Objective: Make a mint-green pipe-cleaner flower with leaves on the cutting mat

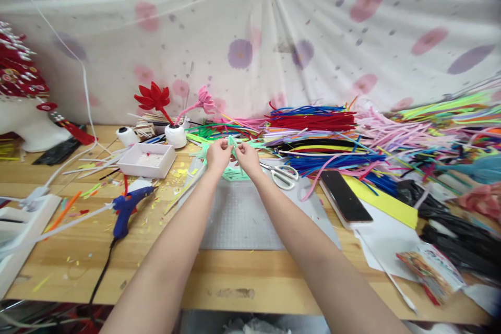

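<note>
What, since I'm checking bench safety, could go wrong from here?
The black cord of the blue plastic glue gun runs over the front edge of the wooden table; a snag might drag the gun off. White-handled metal scissors lie beside the right hand, which could brush them. The shallow white box of small pieces might spill if knocked.

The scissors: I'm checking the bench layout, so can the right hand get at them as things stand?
Probably yes: nothing visible stands between the right hand and the scissors close beside it, though that hand is pinching a mint-green piece.
</note>
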{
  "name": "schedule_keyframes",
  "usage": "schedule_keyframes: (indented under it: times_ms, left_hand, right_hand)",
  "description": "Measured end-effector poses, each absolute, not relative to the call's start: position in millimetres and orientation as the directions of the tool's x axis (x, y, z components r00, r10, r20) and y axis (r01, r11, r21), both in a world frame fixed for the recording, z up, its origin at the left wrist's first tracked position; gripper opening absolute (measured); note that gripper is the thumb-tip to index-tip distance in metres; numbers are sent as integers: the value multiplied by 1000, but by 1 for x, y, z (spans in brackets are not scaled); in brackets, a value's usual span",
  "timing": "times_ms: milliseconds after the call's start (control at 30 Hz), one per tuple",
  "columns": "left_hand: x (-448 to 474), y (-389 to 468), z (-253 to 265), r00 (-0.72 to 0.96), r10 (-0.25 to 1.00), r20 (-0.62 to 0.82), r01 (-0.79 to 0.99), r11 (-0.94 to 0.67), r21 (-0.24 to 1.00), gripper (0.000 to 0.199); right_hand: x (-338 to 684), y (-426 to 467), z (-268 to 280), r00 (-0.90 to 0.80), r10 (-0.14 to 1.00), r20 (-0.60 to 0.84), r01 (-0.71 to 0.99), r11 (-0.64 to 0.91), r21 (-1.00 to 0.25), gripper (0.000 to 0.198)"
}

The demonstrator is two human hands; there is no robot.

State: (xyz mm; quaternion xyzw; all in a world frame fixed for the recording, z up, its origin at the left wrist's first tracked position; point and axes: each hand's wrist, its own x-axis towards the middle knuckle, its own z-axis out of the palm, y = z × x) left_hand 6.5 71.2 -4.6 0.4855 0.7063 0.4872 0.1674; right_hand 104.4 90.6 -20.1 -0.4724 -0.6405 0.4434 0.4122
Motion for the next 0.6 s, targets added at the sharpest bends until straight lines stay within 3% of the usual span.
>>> schedule_keyframes:
  times_ms: [100,367,600]
  left_hand:
    - [9,68,-2,-479,838,261,571,71,818,16]
    - [2,79,-14,-477,851,218,393,-15,919,17]
    - [11,69,1,-478,852,216,599,136,789,16]
  right_hand:
    - [106,92,-18,-240,966,94,234,152,-960,7]
    - [108,99,-17,-342,939,40,167,103,-981,5]
    - [106,98,-17,-259,963,75,296,153,-943,7]
